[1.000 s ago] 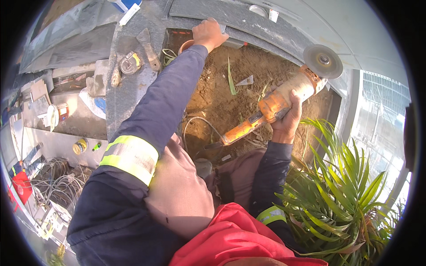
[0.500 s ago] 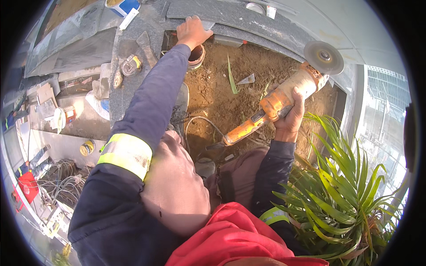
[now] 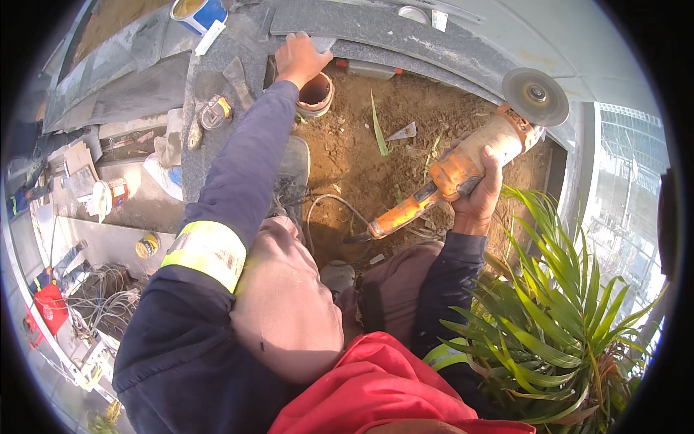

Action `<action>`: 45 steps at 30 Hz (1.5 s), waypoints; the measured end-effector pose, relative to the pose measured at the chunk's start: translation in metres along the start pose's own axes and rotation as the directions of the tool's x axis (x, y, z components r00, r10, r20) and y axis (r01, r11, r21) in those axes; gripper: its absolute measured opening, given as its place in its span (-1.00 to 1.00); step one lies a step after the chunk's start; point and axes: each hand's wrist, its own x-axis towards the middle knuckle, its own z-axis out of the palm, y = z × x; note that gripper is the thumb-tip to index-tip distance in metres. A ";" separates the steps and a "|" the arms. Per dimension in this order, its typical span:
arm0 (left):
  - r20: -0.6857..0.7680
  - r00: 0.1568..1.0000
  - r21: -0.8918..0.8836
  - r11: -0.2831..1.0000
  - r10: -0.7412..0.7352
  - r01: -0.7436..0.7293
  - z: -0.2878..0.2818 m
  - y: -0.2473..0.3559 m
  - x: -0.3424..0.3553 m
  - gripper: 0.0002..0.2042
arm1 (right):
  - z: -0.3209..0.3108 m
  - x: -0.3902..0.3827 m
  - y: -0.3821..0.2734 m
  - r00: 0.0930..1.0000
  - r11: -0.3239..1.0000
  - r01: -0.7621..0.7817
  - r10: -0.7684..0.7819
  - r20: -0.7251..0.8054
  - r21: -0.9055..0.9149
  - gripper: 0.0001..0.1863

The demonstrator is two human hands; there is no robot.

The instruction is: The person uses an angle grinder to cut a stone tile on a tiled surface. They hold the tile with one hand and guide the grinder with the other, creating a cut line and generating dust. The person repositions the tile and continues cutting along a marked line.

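One angle grinder (image 3: 452, 173) is held above soil (image 3: 347, 141) by the right hand (image 3: 480, 194), closed round its body, and the left hand (image 3: 300, 61), half-curled at the stone slab (image 3: 376, 33), its hold unclear, could be cut if the exposed disc (image 3: 536, 94) is swung leftward while running.

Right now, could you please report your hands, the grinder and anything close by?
Right hand gripping orange grinder, disc at far end. Left hand at edge of dark stone slab, grip unclear. Leafy plant beside right sleeve.
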 end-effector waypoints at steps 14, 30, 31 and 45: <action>-0.079 0.984 -0.026 0.986 0.160 -0.162 -0.018 -0.035 0.012 -0.06 | 0.007 0.004 0.010 1.000 0.995 0.012 -0.009 0.027 -0.099 -0.43; 0.410 0.763 0.229 0.753 0.500 -0.617 -0.077 -0.035 0.099 0.15 | 0.034 -0.006 0.016 0.999 0.973 0.003 -0.015 -0.050 -0.233 -0.49; 0.387 0.761 0.220 0.750 0.521 -0.624 -0.074 -0.038 0.093 0.14 | 0.035 -0.007 0.014 0.998 0.970 -0.002 -0.013 -0.060 -0.241 -0.50; 0.334 0.772 0.153 0.777 0.541 -0.611 -0.071 -0.058 0.040 0.07 | 0.042 -0.033 0.075 0.999 0.803 0.026 -0.041 -0.012 -0.595 -0.59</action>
